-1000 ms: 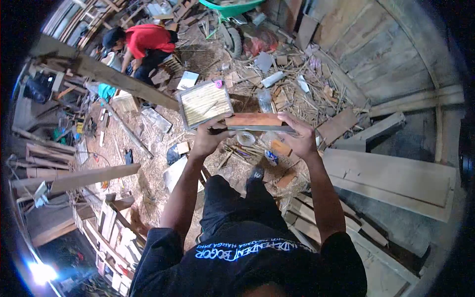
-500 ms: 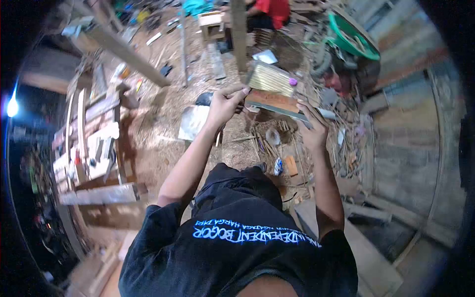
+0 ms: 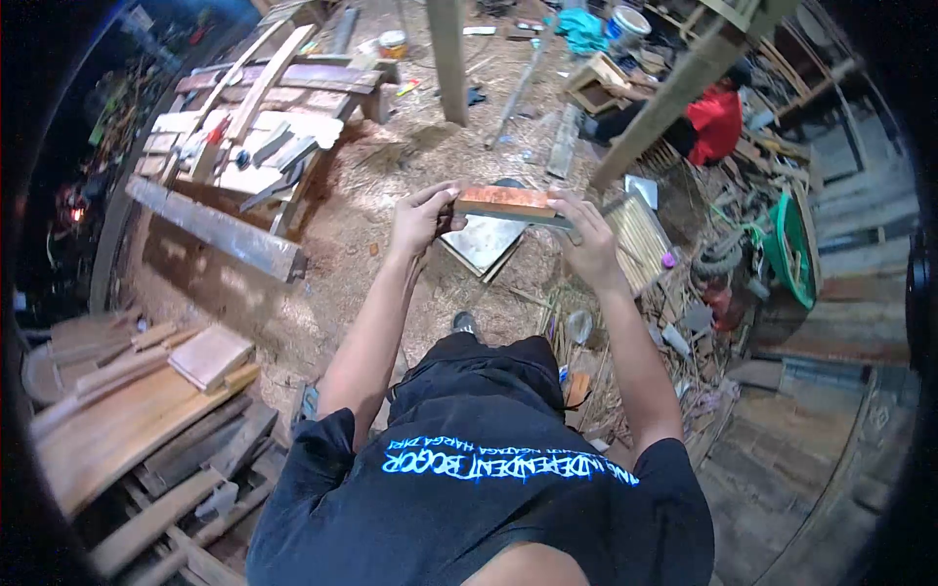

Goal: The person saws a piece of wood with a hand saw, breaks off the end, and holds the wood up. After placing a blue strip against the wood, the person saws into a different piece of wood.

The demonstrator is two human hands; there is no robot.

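A short reddish-brown wooden block with a darker grey edge on its lower side is held level in front of me. My left hand grips its left end, fingers closed round it. At the other end, my right hand is closed on the block too. Below and behind the block, a pale square board lies on the shaving-covered ground. A ribbed yellowish panel with a purple object at its edge lies beyond my right hand.
A workbench with planks and tools stands at left. Stacked boards lie at lower left. Wooden posts rise ahead. A person in a red shirt sits behind the right post. A green basin stands at right.
My view has swung left, so the bench and stacked boards show more fully. The block has come round from tilted to nearly level, still between both hands.
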